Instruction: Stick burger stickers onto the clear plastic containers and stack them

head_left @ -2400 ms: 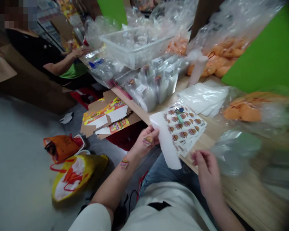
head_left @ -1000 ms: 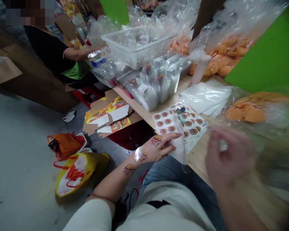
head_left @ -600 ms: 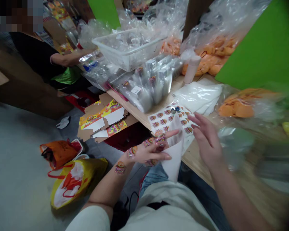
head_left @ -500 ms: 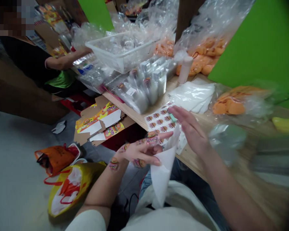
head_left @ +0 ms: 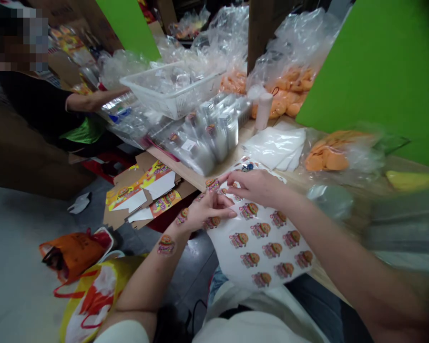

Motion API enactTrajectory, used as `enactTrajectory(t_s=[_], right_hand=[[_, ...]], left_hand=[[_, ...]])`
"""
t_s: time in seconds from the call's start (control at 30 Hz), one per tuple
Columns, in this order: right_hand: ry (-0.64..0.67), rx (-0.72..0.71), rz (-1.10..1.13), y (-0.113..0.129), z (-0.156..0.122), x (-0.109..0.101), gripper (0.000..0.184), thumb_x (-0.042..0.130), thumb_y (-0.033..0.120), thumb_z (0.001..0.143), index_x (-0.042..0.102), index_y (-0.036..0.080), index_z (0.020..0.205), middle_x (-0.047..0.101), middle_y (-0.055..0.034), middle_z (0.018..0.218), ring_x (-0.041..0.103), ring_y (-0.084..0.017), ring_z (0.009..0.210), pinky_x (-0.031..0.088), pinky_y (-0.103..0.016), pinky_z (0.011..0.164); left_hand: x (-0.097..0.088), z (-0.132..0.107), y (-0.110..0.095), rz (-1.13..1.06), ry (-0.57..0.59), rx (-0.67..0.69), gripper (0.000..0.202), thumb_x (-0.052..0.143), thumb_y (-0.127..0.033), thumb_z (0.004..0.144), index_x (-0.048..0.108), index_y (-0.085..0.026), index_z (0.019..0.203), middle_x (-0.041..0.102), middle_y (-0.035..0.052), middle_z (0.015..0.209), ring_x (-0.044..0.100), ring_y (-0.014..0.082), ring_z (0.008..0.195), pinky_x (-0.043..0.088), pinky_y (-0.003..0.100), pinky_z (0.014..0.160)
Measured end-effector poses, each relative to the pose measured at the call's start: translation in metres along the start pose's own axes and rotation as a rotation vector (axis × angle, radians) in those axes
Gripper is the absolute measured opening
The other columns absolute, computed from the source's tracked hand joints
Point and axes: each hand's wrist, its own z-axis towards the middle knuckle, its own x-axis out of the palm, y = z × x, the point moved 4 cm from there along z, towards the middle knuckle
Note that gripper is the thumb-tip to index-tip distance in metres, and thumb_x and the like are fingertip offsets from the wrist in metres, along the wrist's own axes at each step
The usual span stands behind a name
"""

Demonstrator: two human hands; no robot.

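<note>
A white sticker sheet (head_left: 260, 247) printed with rows of cartoon burger stickers hangs over the table's front edge above my lap. My left hand (head_left: 209, 212) is closed on its left edge, with the thumb on top. Several loose burger stickers cling to this hand and forearm, among them a burger sticker (head_left: 166, 245) near the wrist. My right hand (head_left: 255, 185) lies over the upper part of the sheet, its bent fingertips meeting the left fingers. Whatever sits between those right fingertips is too small or hidden to make out.
Clear plastic packs (head_left: 203, 147) and a white basket (head_left: 171, 97) stand beyond. White plastic bags (head_left: 277, 145), a pink bottle (head_left: 263, 110) and a bag of orange pieces (head_left: 329, 155) are on the table (head_left: 191, 169). Printed cartons (head_left: 143, 190) lie left. A co-worker's arm (head_left: 89, 101) reaches in.
The sticker sheet, curled white side out before, now shows its printed face spread across my lap side. My right hand has moved down and left from its raised, stretched pose to the left fingers.
</note>
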Motion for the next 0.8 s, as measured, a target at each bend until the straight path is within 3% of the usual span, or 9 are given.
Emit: enactTrajectory(t_s=[0.07, 0.13, 0.23, 0.37, 0.5, 0.63, 0.7, 0.8], right_hand=[[-0.242, 0.083, -0.174, 0.006, -0.013, -0.013, 0.016, 0.05, 0.03, 0.086, 0.063, 0.021, 0.089, 0.063, -0.0024, 0.078, 0.054, -0.015, 0.07, 0.04, -0.029, 0.068], [-0.388, 0.142, -0.256, 0.015, -0.035, -0.015, 0.018, 0.05, 0.031, 0.086, 0.063, 0.019, 0.086, 0.063, -0.0054, 0.081, 0.054, -0.018, 0.079, 0.041, -0.034, 0.075], [-0.373, 0.148, -0.184, 0.023, -0.06, 0.007, 0.018, 0.053, 0.03, 0.085, 0.062, 0.019, 0.096, 0.063, -0.0063, 0.087, 0.054, -0.02, 0.087, 0.043, -0.035, 0.079], [-0.373, 0.197, 0.019, 0.013, -0.074, 0.033, 0.019, 0.051, 0.026, 0.086, 0.063, 0.021, 0.1, 0.064, -0.0055, 0.09, 0.057, -0.018, 0.087, 0.047, -0.033, 0.079], [-0.314, 0.216, 0.118, 0.004, -0.076, 0.037, 0.019, 0.048, 0.021, 0.087, 0.064, 0.021, 0.097, 0.066, -0.0041, 0.09, 0.059, -0.016, 0.088, 0.048, -0.032, 0.082], [-0.341, 0.261, 0.107, -0.002, -0.08, 0.036, 0.019, 0.048, 0.02, 0.084, 0.065, 0.02, 0.094, 0.067, -0.0057, 0.09, 0.06, -0.018, 0.089, 0.047, -0.036, 0.084], [-0.453, 0.402, 0.235, -0.014, -0.084, 0.031, 0.019, 0.047, 0.024, 0.086, 0.065, 0.018, 0.091, 0.068, -0.0055, 0.086, 0.062, -0.017, 0.079, 0.051, -0.034, 0.074], [-0.798, 0.598, 0.292, -0.029, -0.089, 0.013, 0.023, 0.044, 0.028, 0.089, 0.062, 0.017, 0.097, 0.068, -0.006, 0.084, 0.064, -0.017, 0.072, 0.053, -0.032, 0.066]], left_hand=[[0.002, 0.007, 0.003, 0.076, -0.106, 0.034, 0.104, 0.075, -0.015, 0.062, 0.01, -0.024, 0.143, 0.066, -0.0017, 0.067, 0.06, 0.0104, 0.055, 0.046, 0.017, 0.052], [0.003, 0.01, 0.005, 0.124, -0.178, 0.049, 0.105, 0.074, -0.018, 0.065, 0.004, -0.025, 0.143, 0.067, -0.0023, 0.07, 0.061, 0.0102, 0.057, 0.047, 0.017, 0.053], [0.005, 0.012, 0.007, 0.173, -0.194, 0.103, 0.099, 0.071, -0.021, 0.068, 0.007, -0.024, 0.143, 0.067, -0.0023, 0.071, 0.059, 0.0085, 0.056, 0.046, 0.016, 0.054], [0.009, 0.013, 0.01, 0.266, -0.194, 0.145, 0.078, 0.067, -0.023, 0.072, 0.026, -0.027, 0.139, 0.065, -0.0033, 0.073, 0.052, 0.0048, 0.05, 0.039, 0.013, 0.047], [0.014, 0.014, 0.016, 0.267, -0.141, 0.139, 0.065, 0.066, -0.023, 0.073, 0.041, -0.025, 0.133, 0.065, -0.0021, 0.073, 0.057, 0.008, 0.062, 0.044, 0.016, 0.059], [0.014, 0.014, 0.022, 0.234, -0.137, 0.089, 0.065, 0.068, -0.025, 0.071, 0.043, -0.022, 0.132, 0.065, -0.0005, 0.072, 0.057, 0.0096, 0.061, 0.044, 0.019, 0.058], [0.014, 0.013, 0.022, 0.192, -0.122, 0.076, 0.067, 0.067, -0.026, 0.072, 0.04, -0.023, 0.133, 0.066, 0.0006, 0.077, 0.059, 0.0111, 0.066, 0.045, 0.021, 0.061], [0.017, 0.01, 0.017, 0.233, -0.086, 0.125, 0.065, 0.064, -0.027, 0.075, 0.037, -0.025, 0.135, 0.065, 0.0033, 0.09, 0.058, 0.0107, 0.071, 0.045, 0.02, 0.064]])
